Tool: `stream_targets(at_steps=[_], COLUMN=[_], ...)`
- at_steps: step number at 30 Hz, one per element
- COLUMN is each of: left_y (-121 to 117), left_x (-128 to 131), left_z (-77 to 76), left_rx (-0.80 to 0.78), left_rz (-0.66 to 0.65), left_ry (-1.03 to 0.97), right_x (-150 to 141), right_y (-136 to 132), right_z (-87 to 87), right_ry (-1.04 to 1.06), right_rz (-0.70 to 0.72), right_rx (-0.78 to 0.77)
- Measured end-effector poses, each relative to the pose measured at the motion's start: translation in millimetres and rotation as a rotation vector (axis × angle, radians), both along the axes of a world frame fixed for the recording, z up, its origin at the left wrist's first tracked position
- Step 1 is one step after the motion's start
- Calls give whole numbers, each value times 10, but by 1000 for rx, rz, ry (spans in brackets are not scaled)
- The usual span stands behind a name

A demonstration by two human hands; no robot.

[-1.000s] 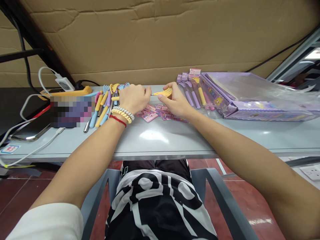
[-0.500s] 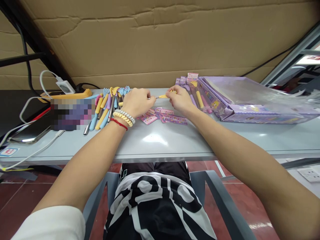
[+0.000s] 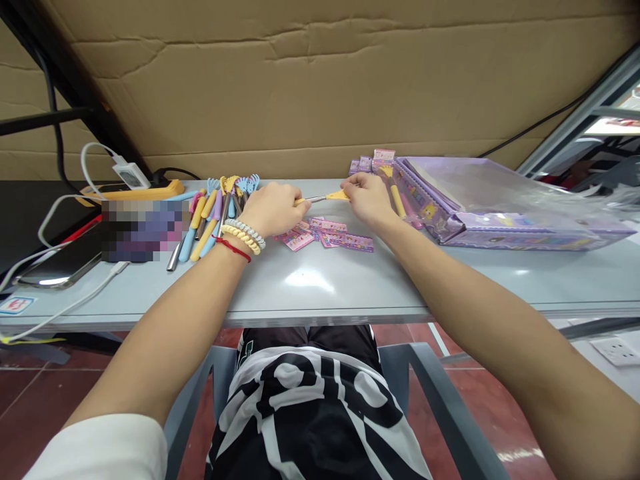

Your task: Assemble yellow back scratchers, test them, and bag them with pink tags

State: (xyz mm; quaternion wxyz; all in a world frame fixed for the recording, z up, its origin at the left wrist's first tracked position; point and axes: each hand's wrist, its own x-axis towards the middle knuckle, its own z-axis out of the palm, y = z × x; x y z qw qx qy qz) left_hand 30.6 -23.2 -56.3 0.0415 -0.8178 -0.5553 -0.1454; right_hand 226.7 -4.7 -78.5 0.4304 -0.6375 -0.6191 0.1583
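A yellow back scratcher (image 3: 317, 199) with a thin metal shaft is stretched level between my two hands, just above the table. My left hand (image 3: 275, 208) is closed around its yellow handle end. The fingers of my right hand (image 3: 369, 199) pinch the yellow head end, which they partly cover. Below lie several pink and purple printed cards (image 3: 330, 233), loosely overlapping. Beside my left wrist is a pile of back scratchers (image 3: 206, 220) with blue, yellow and purple handles and claw-shaped heads. Packed ones with header cards (image 3: 384, 159) lie just beyond my right hand.
A purple printed box (image 3: 520, 230) with clear plastic wrap stands at the right. On the left are a phone (image 3: 60, 260), white cables, a yellow power strip (image 3: 113, 192) and a blurred patch. A cardboard sheet (image 3: 300, 93) rises behind the table, whose front edge (image 3: 330, 319) is near my lap.
My hands have moved slightly apart, the right one to the right. More of the back scratcher shows between them, including its metal shaft and part of the yellow handle.
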Motion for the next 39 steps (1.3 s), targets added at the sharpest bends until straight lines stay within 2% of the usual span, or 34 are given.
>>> stream_targets(at_steps=[4, 10, 20, 25, 31, 35, 39], left_y=[-39, -102, -50, -53, -56, -67, -77], left_x=[13, 64, 143, 187, 197, 191, 198], left_z=[4, 2, -177, -246, -285, -273, -260], left_rx=[10, 48, -41, -29, -5, -8, -24], left_rz=[17, 41, -112, -179, -201, -208, -211], left_ry=[90, 140, 164, 196, 179, 170, 176], right_x=[-33, -46, 18, 32, 49, 59, 92], right_y=[-32, -97, -31, -7, 15, -25, -65], right_z=[-41, -25, -83, -107, -129, -60, 0], right_ry=[-170, -331, -539, -627, -673, -609, -586], right_rz=[41, -13, 25, 53, 80, 108, 194], right_rx=[-69, -91, -261, -330, -322, -337, -301])
